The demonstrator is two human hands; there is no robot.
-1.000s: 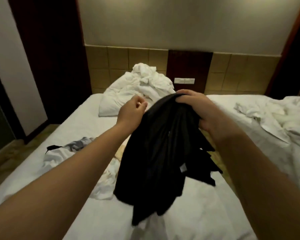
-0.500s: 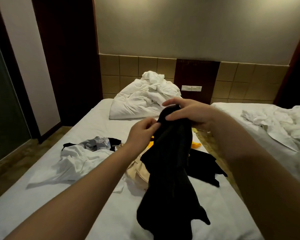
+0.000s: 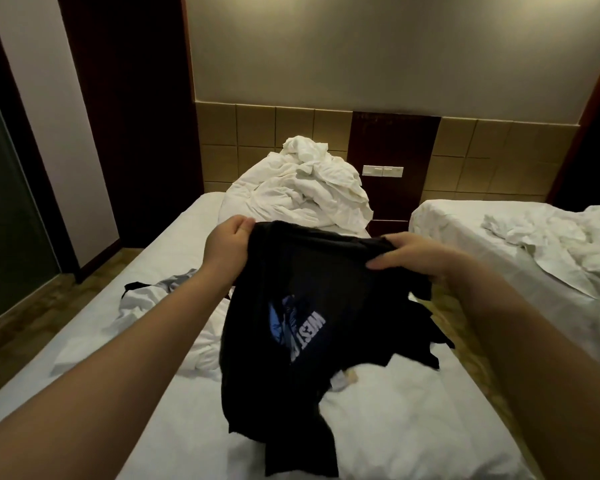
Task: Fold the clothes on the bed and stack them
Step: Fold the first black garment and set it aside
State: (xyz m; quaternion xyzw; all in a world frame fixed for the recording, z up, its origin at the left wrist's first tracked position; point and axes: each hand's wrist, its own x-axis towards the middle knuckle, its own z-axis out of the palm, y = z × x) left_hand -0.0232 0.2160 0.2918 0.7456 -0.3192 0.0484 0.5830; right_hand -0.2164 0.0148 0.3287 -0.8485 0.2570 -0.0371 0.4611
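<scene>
A black T-shirt (image 3: 302, 299) with a blue and white print hangs above the white bed (image 3: 395, 427), its lower part trailing onto the sheet. My left hand (image 3: 227, 245) grips its top left edge. My right hand (image 3: 420, 254) pinches its top right edge. Between them the upper edge is stretched out. A white and grey garment (image 3: 156, 306) lies crumpled on the bed to the left. Another black garment (image 3: 425, 337) lies behind the shirt on the right, partly hidden.
A heap of white bedding (image 3: 302, 195) sits at the head of the bed. A second bed (image 3: 520, 251) with rumpled white sheets stands to the right across a narrow gap. The floor (image 3: 25, 327) runs along the left side.
My hands have moved apart and spread the bunched black shirt open, so its print now shows. The view has shifted slightly.
</scene>
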